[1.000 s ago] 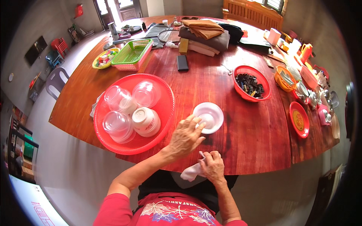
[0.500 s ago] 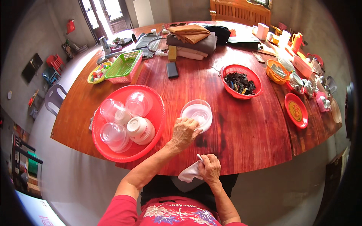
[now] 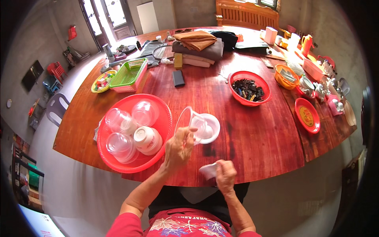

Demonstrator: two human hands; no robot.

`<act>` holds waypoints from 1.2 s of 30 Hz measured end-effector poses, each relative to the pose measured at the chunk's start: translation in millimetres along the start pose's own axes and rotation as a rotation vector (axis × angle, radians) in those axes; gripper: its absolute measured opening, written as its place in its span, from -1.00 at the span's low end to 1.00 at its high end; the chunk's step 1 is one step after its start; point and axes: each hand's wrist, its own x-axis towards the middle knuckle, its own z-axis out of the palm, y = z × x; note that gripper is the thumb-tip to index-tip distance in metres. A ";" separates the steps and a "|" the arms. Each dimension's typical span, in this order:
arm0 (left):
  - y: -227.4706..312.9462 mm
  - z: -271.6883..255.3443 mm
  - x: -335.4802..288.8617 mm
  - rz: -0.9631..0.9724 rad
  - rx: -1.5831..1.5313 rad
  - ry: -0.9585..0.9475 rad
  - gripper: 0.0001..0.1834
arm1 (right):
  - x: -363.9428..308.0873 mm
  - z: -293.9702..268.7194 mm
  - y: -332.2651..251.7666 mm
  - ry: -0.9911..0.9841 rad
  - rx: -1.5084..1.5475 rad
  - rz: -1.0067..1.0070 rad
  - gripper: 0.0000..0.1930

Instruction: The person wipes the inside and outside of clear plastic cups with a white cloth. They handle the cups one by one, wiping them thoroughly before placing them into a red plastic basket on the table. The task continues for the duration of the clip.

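Clear bowl lifted at the rim, cloth bunched opposite

Left hand (image 3: 179, 150) closed on a clear, round plastic bowl (image 3: 190, 118), fingers at the rim. Bowl tipped on its side, mouth toward the left; a rim grip probably leaves most of the wall uncovered. It overlaps a white, round bowl (image 3: 214, 125) sitting on the table; whether the two touch, cannot tell.

Right hand (image 3: 226, 173) shut around a thin white cloth (image 3: 208, 170), near the table edge. Cloth blurred, loose end out to the left; the tight fist presumably stops it slipping while leaving that end free.

To the left, a large red, round plastic tray (image 3: 165, 118). In it, clear plastic bowls (image 3: 119, 144) lie bottom-up, beside a white, round stack (image 3: 148, 140), foot ring up. Upside down, they likely stand steady on their wide rims. Tray near the left hand, within easy reach, I judge.

Beyond, on the reddish-brown wooden table (image 3: 256, 138), a red plastic basket (image 3: 252, 103) of dark, small pieces, well apart from both hands, perhaps to leave working room
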 end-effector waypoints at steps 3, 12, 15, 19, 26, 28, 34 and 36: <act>-2.6 -8.8 -33.6 -0.154 -0.241 -0.039 -0.87 | 41.3 -26.4 -49.4 0.181 0.393 0.143 -0.83; -23.4 1.4 -78.1 -0.416 -0.978 -0.276 -0.61 | 35.3 7.1 -105.7 0.001 -0.022 -0.447 -0.79; -29.8 -3.0 -88.3 -0.404 -0.913 -0.302 -0.53 | 56.7 4.1 -104.9 -0.035 -0.049 -0.441 -0.76; -20.2 1.1 -88.2 -0.362 -0.959 -0.360 -0.73 | 77.8 4.1 -96.1 -0.052 0.061 -0.287 -0.78; -28.3 7.7 -93.2 -0.341 -0.875 -0.282 -0.82 | 87.1 14.7 -73.2 -0.308 0.488 -0.005 -0.80; -27.7 7.4 -93.8 -0.429 -0.883 -0.190 -0.79 | 73.3 18.1 -79.6 -0.253 0.322 -0.286 -0.75; -40.5 -2.4 -100.4 -0.447 -0.929 -0.183 -0.72 | 38.2 11.0 -92.8 -0.191 0.084 -0.479 -0.77; -39.2 -3.8 -101.5 -0.458 -1.018 -0.185 -0.74 | 50.1 9.4 -93.4 -0.153 0.116 -0.439 -0.78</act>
